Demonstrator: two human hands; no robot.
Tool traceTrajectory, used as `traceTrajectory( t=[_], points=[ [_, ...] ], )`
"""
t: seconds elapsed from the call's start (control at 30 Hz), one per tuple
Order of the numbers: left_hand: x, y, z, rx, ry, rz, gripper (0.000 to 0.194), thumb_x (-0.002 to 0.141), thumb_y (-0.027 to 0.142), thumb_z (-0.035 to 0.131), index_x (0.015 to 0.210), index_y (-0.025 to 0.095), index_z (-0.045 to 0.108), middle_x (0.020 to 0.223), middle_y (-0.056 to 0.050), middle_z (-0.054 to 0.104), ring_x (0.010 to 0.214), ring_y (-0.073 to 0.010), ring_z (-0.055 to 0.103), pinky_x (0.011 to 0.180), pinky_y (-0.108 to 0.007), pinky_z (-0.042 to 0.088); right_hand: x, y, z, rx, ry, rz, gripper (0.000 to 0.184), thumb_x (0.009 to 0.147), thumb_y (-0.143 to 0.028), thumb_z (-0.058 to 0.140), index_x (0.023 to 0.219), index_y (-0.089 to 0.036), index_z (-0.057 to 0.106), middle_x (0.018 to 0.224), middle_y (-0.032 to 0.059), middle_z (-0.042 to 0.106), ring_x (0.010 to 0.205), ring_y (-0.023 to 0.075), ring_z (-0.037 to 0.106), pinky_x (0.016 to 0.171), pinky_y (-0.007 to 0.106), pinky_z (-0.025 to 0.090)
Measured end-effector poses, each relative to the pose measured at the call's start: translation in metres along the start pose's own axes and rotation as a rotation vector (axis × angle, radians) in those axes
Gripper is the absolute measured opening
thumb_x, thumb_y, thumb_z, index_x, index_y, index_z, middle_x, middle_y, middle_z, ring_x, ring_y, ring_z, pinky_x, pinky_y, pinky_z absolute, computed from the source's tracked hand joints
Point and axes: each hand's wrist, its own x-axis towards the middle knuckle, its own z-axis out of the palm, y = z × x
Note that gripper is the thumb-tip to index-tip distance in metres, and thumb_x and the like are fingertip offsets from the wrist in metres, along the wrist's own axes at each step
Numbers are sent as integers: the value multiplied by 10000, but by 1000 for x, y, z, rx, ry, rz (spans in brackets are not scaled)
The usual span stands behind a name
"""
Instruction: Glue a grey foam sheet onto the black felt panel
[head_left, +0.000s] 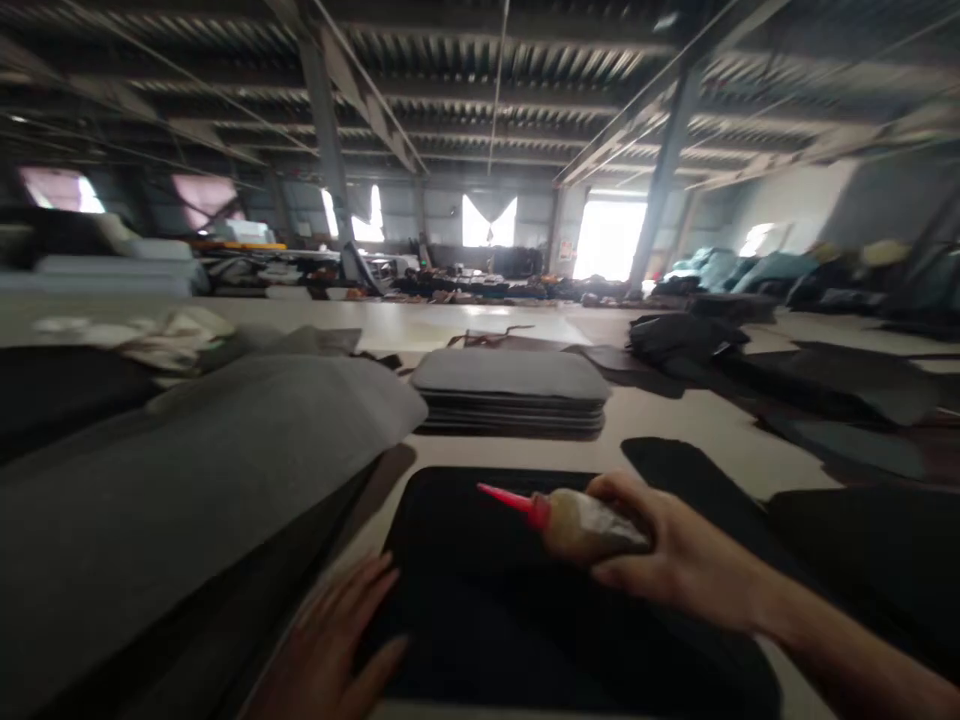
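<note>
head view: the right hand (660, 545) is wrapped around a bottle (589, 528), red nozzle (514, 500) pointing left, over a black panel (480, 620) on the desk (739, 440); the left hand (337, 635), spread wide, is at the panel's left edge.

No text, number, brand or sign is standing out clearly enough to read. The red-nozzled bottle (571, 528) is showing a pale patch (602, 522) on its side, but blur is hiding whether it bears any print. On the far wall, beside the bright opening (611, 240), a small sheet (565, 249) is appearing too tiny and blurred to read.
</note>
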Motion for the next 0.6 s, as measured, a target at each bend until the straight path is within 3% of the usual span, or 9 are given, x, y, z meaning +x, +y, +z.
traceTrajectory(
  t=[0.07, 0.13, 0.27, 0.43, 0.6],
  points=[
    [-1, 9, -16, -30, -148, -31, 585, 931, 531, 562, 1441, 248, 518, 1535, -79, 466, 1407, -305, 454, 1151, -539, 422, -4, 1, 5, -6, 0, 6, 486, 772, -418, 748, 1187, -245, 564, 992, 3, 683, 827, 198, 642, 666, 250, 506],
    [1, 14, -29, -129, -261, -38, 668, 932, 510, 580, 1502, 199, 421, 1589, -102, 379, 1477, -283, 341, 1218, -520, 322, -5, 7, 12, -42, 37, 33, 559, 767, -550, 752, 1214, -264, 577, 1013, 13, 697, 795, 215, 662, 635, 264, 530],
    [4, 14, -43, -295, -341, -65, 771, 888, 466, 662, 1531, 176, 352, 1615, -113, 328, 1502, -255, 283, 1255, -475, 248, -7, 13, 32, -113, 102, -10, 599, 777, -695, 708, 1216, -301, 603, 1073, 16, 707, 828, 243, 690, 639, 283, 572],
    [2, 12, -43, -316, -338, -57, 740, 869, 458, 698, 1504, 212, 406, 1613, -88, 339, 1506, -243, 269, 1259, -468, 231, 0, -6, 55, -171, 70, -267, 422, 850, -605, 684, 1117, -280, 642, 1011, 16, 711, 819, 228, 692, 642, 279, 571],
    [2, 13, -39, -268, -358, -50, 672, 881, 449, 687, 1471, 223, 459, 1618, -77, 331, 1515, -251, 244, 1253, -493, 231, 10, -20, 76, -208, 18, -404, 234, 920, -464, 635, 1067, -282, 636, 977, -5, 675, 804, 181, 661, 647, 270, 548]
  ],
)
